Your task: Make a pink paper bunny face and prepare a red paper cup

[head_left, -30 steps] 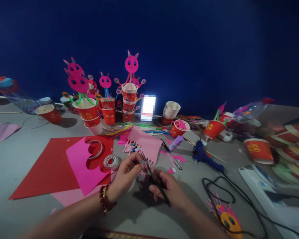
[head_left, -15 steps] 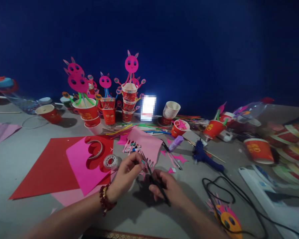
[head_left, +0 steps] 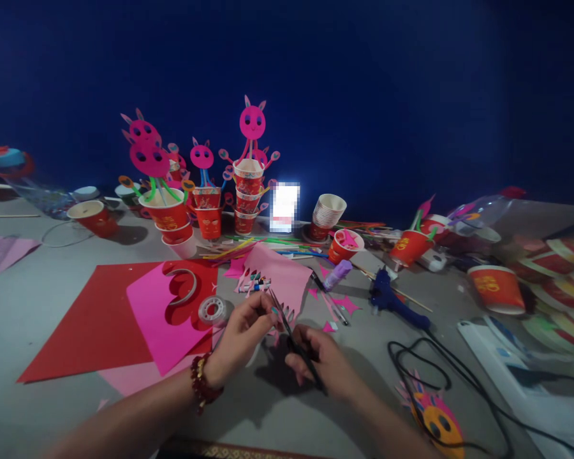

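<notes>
Near the front middle of the table, my right hand [head_left: 316, 357] is wrapped round dark scissors [head_left: 287, 331], whose blades point up and to the left. Beside the blades is my left hand [head_left: 249, 325], its thumb and fingers pinched on something small and pink [head_left: 278, 324], partly hidden by the fingertips. A red beaded bracelet circles the left wrist. Light pink paper [head_left: 287, 274] lies just beyond the hands, with small leaf-shaped pieces on its edge. Left of my left hand, a tape roll [head_left: 213, 310] rests by bright pink paper [head_left: 157, 319] on a red sheet [head_left: 86, 331].
Paper cups with pink paper figures [head_left: 249, 178] stand at the back. A phone [head_left: 284, 207] glows near a cup stack [head_left: 329, 211]. On the right lie a blue glue gun [head_left: 397, 303], its black cable [head_left: 423, 344], an orange paper face [head_left: 442, 427] and a white power strip [head_left: 502, 376].
</notes>
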Motion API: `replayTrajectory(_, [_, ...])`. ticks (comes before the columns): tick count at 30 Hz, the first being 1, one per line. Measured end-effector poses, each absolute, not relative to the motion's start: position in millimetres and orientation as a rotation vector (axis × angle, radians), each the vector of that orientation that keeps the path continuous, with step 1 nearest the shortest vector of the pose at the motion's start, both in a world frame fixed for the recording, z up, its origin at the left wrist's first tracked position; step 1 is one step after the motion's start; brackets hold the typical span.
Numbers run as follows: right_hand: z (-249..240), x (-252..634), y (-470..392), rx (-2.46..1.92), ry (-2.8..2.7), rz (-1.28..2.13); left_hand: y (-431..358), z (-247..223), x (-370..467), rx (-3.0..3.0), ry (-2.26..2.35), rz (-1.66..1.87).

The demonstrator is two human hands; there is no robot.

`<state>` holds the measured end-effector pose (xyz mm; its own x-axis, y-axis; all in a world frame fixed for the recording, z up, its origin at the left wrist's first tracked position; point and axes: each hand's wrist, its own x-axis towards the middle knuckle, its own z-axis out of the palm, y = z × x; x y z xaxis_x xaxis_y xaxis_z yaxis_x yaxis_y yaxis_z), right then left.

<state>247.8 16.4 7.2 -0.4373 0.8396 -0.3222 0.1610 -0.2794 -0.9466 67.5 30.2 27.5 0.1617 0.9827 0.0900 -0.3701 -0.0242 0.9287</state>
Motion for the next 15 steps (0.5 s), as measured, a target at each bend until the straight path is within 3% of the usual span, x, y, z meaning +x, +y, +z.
replayTrajectory(15, [9.8, 247.0, 16.4, -1.286, -1.433, 1.77, 30.7, 27.9, 67.1, 1.034, 0.771, 1.266])
